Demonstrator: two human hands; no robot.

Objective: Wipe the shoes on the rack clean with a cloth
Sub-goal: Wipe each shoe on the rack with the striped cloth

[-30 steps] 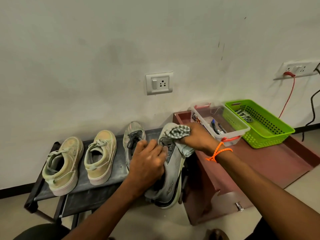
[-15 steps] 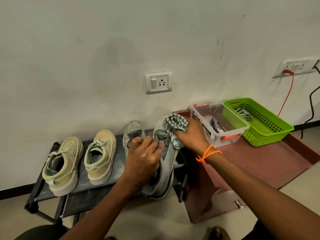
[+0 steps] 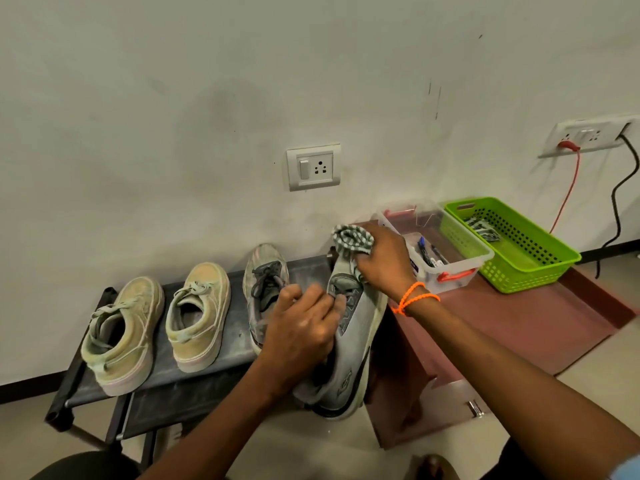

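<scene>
Grey sneaker (image 3: 349, 344) — the shoe in hand — sits at the right end of the rack (image 3: 207, 375), tipped onto its side, heel hanging off the front edge toward the person, toe pointing at the wall. Left hand (image 3: 301, 327) grips it around the collar and tongue, fingers curled over the opening, steadying it. Right hand (image 3: 381, 261) holds a bunched checked cloth (image 3: 351, 239), fingers curled round it, pressed against the toe end of the shoe. Cloth sits at the fingertips and above them; the toe cap itself is mostly covered by cloth and hand, so exact contact cannot be confirmed.

Step judged: wiping the toe of the fourth shoe, mid-stroke. Next move likely calls for drawing the cloth along the upper side panel toward the heel while the left hand keeps the shoe from sliding off the rack — the overhang makes a slip the likely risk.

Outward: its mate, a second grey sneaker (image 3: 265, 282), lies flat just to the left, partly behind the left hand. Two tan canvas shoes (image 3: 194, 313) stand side by side farther left, looking dusty — probably not yet wiped. Right of the rack, a reddish low cabinet (image 3: 519, 323) bears a clear plastic box (image 3: 446, 268) with pens and a green basket (image 3: 519, 244). An orange band (image 3: 412, 299) circles the right wrist.
</scene>
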